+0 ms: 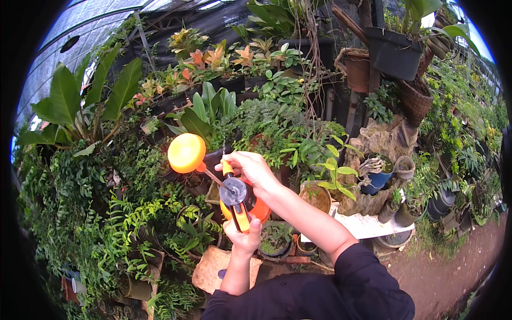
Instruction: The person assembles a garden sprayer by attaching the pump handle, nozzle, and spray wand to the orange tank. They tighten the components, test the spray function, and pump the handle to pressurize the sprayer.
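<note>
Holding, between two hands: one orange pump sprayer (260, 209), carried before the person's body, amid potted plants. Left hand (244, 238): closed around the sprayer's orange-and-black handle (241, 220), thumb upright along its near end. Right hand (250, 169): fingers bent, pinched at the orange nozzle (228, 168), a little beyond the grey cap (233, 191). Hands: apart from each other, both on the sprayer. Pump knob (186, 153): round, orange, out to the left on a thin rod (214, 177).

Obscured: left fingers, mostly under the handle; much of the tank, behind cap and hands; the right fingertips' exact contact, hard to make out. Cut off: dark shirt (314, 296), by the lower edge.
</note>
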Demonstrator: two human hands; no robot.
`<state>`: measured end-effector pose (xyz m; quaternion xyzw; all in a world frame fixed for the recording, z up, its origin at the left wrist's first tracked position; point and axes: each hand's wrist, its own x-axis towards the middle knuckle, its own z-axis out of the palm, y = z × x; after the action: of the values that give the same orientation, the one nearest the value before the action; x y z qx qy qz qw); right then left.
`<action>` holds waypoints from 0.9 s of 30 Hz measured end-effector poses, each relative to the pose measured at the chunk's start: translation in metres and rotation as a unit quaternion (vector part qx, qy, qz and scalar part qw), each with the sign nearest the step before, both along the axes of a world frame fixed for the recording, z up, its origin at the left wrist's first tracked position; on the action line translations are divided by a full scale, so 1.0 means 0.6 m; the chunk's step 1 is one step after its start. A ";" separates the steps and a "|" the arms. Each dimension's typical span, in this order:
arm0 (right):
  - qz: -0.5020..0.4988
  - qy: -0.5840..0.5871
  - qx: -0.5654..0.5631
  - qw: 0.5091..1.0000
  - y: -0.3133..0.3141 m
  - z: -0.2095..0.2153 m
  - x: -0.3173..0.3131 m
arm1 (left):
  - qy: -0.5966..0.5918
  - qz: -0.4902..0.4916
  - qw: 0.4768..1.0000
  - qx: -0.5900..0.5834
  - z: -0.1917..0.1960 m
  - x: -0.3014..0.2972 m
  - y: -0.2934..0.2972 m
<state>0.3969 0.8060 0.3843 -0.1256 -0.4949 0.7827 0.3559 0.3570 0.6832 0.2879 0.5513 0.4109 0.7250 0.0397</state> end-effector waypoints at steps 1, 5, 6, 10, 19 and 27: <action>-0.001 -0.002 0.003 1.000 0.000 0.001 -0.001 | 0.001 0.002 1.000 0.003 -0.001 -0.001 0.001; 0.005 -0.014 0.010 1.000 0.000 0.005 -0.005 | -0.011 -0.007 1.000 -0.005 -0.005 -0.005 0.002; 0.008 -0.013 0.015 1.000 0.001 0.005 -0.006 | -0.014 -0.009 1.000 -0.006 -0.006 -0.005 0.002; 0.012 -0.009 0.005 1.000 0.001 0.005 -0.011 | -0.033 -0.008 0.999 -0.033 -0.009 -0.010 -0.002; 0.016 -0.004 0.014 1.000 -0.007 0.003 -0.010 | -0.024 0.022 0.999 -0.024 -0.013 -0.016 -0.005; 0.012 -0.019 0.003 1.000 -0.009 0.001 -0.017 | -0.021 0.004 1.000 -0.017 -0.010 -0.013 -0.010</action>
<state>0.3866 0.8004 0.3850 -0.1336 -0.5059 0.7827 0.3372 0.3494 0.6770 0.2818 0.5341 0.4239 0.7294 0.0547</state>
